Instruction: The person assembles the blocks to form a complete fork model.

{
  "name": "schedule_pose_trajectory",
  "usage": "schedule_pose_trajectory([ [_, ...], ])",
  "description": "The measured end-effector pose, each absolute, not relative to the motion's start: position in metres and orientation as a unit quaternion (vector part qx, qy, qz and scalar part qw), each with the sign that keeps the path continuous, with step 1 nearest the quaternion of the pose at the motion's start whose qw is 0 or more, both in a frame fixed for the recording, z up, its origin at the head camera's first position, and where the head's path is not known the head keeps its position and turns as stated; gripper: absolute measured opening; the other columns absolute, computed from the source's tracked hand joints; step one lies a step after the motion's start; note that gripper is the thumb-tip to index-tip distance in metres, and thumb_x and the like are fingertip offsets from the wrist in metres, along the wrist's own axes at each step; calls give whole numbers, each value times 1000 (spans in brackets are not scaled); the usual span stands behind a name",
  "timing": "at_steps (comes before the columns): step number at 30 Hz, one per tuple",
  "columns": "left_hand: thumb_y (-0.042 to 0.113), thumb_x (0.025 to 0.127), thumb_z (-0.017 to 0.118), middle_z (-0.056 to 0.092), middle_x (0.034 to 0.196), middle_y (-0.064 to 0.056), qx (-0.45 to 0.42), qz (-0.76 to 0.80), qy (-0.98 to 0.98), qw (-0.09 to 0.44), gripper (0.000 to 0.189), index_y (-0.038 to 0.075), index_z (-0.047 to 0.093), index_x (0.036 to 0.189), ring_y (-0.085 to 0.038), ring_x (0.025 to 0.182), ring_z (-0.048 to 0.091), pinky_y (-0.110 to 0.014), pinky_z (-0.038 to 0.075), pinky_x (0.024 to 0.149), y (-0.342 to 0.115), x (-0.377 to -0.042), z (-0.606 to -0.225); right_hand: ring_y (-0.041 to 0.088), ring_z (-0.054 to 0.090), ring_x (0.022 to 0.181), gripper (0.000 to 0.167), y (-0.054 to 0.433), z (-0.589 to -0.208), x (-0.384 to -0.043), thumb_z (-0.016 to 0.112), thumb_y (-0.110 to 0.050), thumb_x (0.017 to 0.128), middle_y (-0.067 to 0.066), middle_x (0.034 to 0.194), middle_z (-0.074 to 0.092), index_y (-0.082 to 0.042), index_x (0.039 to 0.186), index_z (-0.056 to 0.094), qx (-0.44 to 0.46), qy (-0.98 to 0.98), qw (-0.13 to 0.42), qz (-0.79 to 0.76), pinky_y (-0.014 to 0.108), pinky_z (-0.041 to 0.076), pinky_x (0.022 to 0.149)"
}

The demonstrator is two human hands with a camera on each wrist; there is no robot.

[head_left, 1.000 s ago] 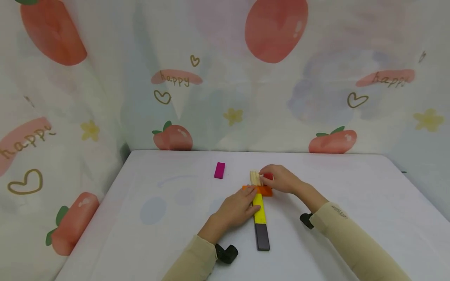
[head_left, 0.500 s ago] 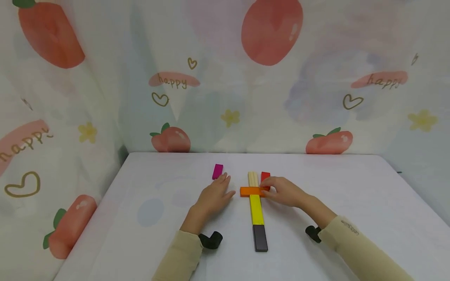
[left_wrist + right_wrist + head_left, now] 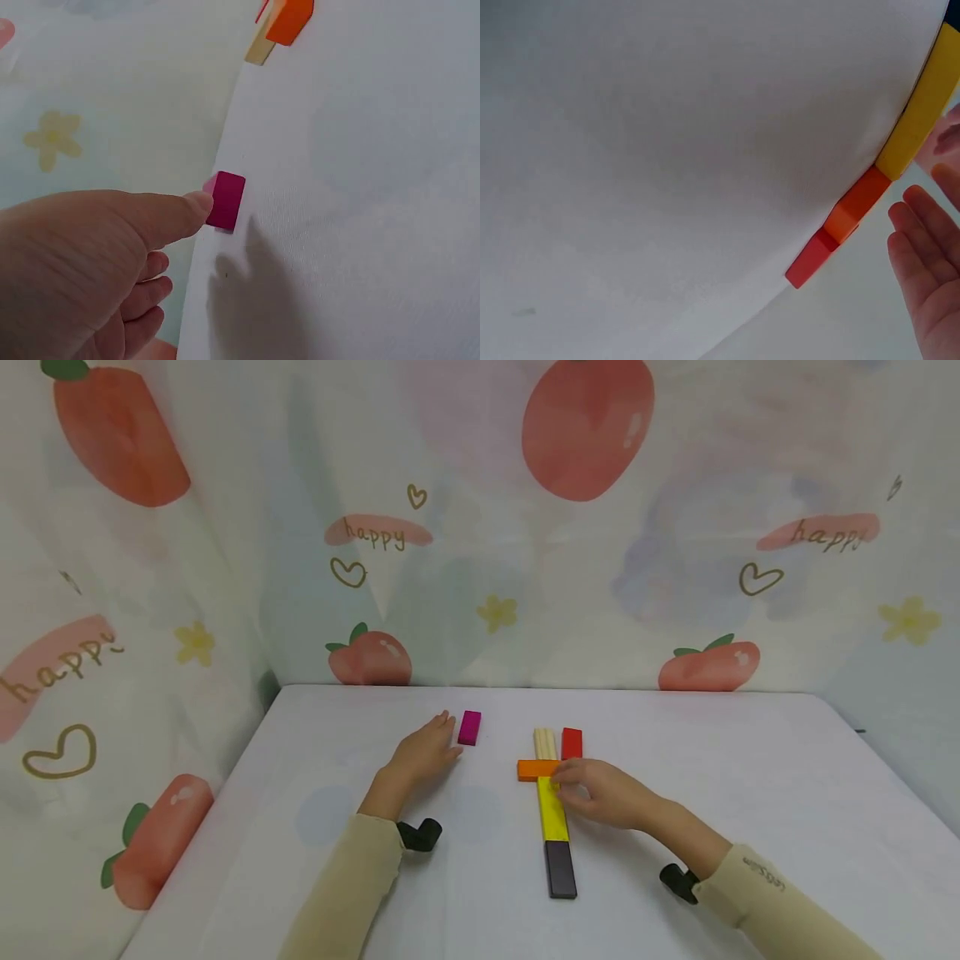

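Observation:
In the head view a magenta block [image 3: 469, 727] lies toward the back of the table. My left hand [image 3: 420, 753] is just left of it, fingers extended, not curled round the block; in the left wrist view the thumb overlaps its edge, though contact is unclear. My right hand [image 3: 607, 793] hovers over the right part of an orange block [image 3: 536, 770] and the top of a yellow block [image 3: 552, 818], its fingers loosely bent and holding nothing. A dark block [image 3: 560, 870] continues the yellow one toward me. Beyond the crosswise orange block are pale wooden pieces [image 3: 545, 743] and a red block [image 3: 572, 742].
All blocks lie on a white-covered table [image 3: 240, 877]. A printed cloth [image 3: 465, 527] hangs behind and along the sides. Black wrist mounts [image 3: 422, 835] sit at both sleeves.
My left hand has left the orange and yellow blocks and moved left to the magenta block. My right hand has let go of the red block and drawn back toward me; the red block stays.

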State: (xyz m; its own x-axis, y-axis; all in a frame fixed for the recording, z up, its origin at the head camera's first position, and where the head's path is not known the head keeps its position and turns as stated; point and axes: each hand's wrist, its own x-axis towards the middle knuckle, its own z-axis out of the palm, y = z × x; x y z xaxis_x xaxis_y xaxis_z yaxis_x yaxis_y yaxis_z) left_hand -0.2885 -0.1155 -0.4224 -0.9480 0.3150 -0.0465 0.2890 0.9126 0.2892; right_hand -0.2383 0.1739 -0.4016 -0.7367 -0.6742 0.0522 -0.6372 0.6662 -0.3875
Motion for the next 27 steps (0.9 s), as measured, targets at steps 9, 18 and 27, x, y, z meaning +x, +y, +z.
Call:
schedule_pose_trajectory([
  [9, 25, 93, 54, 24, 149, -12, 207, 162, 962, 76, 59, 0, 31, 142, -21, 136, 19, -35, 20, 108, -125, -307, -421, 24, 56, 104, 20, 174, -402, -232, 63, -15, 86, 7, 111, 61, -6, 103, 68, -365, 913, 45, -174, 42, 46, 88],
  [18, 15, 91, 58, 31, 146, -11, 238, 180, 952, 72, 55, 0, 36, 139, -23, 135, 24, -35, 22, 107, -115, -314, -423, 25, 56, 105, 23, 175, -405, -230, 63, -17, 86, 9, 112, 61, -6, 106, 68, -369, 913, 43, -170, 42, 46, 89],
  [27, 10, 92, 55, 37, 142, -10, 235, 158, 957, 58, 44, 3, 46, 135, -24, 129, 35, -36, 29, 104, -112, -313, -426, 25, 56, 104, 23, 175, -404, -231, 63, -16, 86, 10, 112, 61, -4, 105, 68, -384, 908, 39, -161, 42, 46, 88],
])
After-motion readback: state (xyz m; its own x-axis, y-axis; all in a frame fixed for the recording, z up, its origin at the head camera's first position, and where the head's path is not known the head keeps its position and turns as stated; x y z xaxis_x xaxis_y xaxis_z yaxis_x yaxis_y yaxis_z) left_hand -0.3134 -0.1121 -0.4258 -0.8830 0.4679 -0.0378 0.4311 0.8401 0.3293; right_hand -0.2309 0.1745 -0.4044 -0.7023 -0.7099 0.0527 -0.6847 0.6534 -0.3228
